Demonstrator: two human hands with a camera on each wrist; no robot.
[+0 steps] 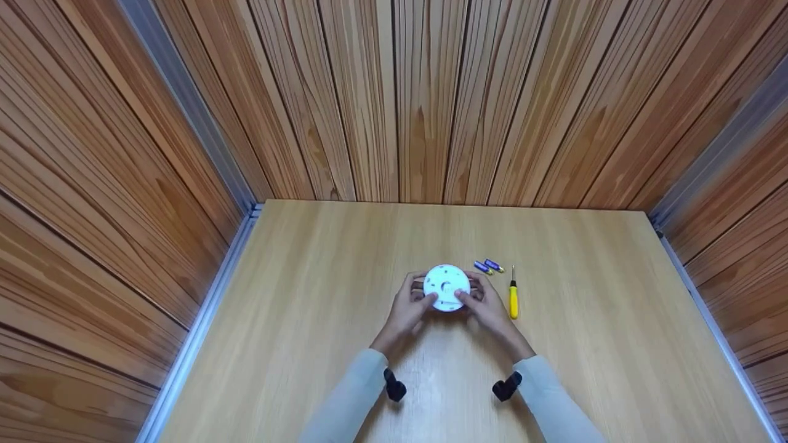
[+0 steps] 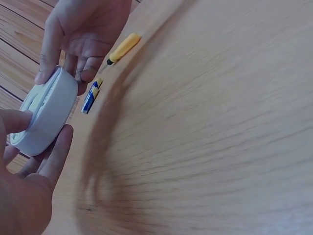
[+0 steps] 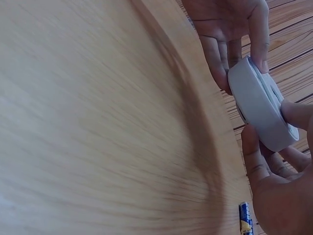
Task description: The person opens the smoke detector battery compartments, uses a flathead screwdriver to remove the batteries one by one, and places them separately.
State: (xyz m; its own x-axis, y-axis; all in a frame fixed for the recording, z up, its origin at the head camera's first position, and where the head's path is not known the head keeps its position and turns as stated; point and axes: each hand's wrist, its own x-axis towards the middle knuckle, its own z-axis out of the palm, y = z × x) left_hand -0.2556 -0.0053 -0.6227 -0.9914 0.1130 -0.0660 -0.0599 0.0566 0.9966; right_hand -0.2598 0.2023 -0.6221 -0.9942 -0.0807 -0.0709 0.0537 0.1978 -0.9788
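A round white device point(image 1: 446, 277), thick like a puck, is held up above the table between both hands. Its upper face has small marks and a curved shape near the centre in the head view. My left hand point(image 1: 407, 309) grips the left side, thumb on the face and fingers around the side and underneath. On the opposite side my right hand point(image 1: 490, 309) grips it the same way. The left wrist view shows the smooth white side wall of the device point(image 2: 56, 117), tilted. In the right wrist view, the device point(image 3: 259, 105) hides part of the fingers.
Two blue-and-yellow batteries point(image 1: 483, 267) lie on the wooden table point(image 1: 295, 344), just beyond my right hand. A yellow-handled screwdriver point(image 1: 513, 301) lies to their right, its tip pointing away. Wood-plank walls point(image 1: 425, 111) with metal corner posts enclose the table.
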